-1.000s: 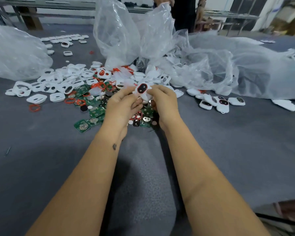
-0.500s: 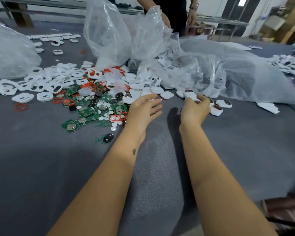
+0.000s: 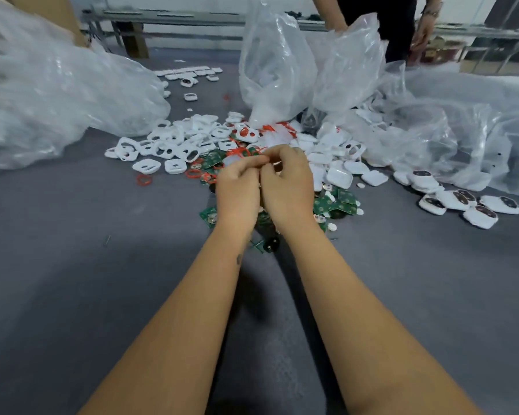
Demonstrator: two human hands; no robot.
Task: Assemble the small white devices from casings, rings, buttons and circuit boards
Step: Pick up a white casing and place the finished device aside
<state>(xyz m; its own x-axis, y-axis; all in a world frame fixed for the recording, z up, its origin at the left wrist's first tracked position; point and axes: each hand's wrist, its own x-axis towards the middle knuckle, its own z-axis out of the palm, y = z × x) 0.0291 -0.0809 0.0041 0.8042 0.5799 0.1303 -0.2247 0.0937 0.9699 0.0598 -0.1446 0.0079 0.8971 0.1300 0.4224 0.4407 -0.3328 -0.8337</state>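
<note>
Hands (image 3: 264, 181) over green circuit boards (image 3: 336, 203)

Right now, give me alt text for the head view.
Two hands, left and right, meet, fingers curled, above green circuit boards on a grey table. White casings lie left, finished devices right, plastic bags behind.

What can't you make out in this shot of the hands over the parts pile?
- What the left hand and right hand hold: head view, curled fingers hide it.
- Circuit boards beneath the hands: wrists cover part of the pile.
- Contents of the clear plastic bag: wrinkled film blurs them.
- Person across the table: cut off by the top edge.
</note>
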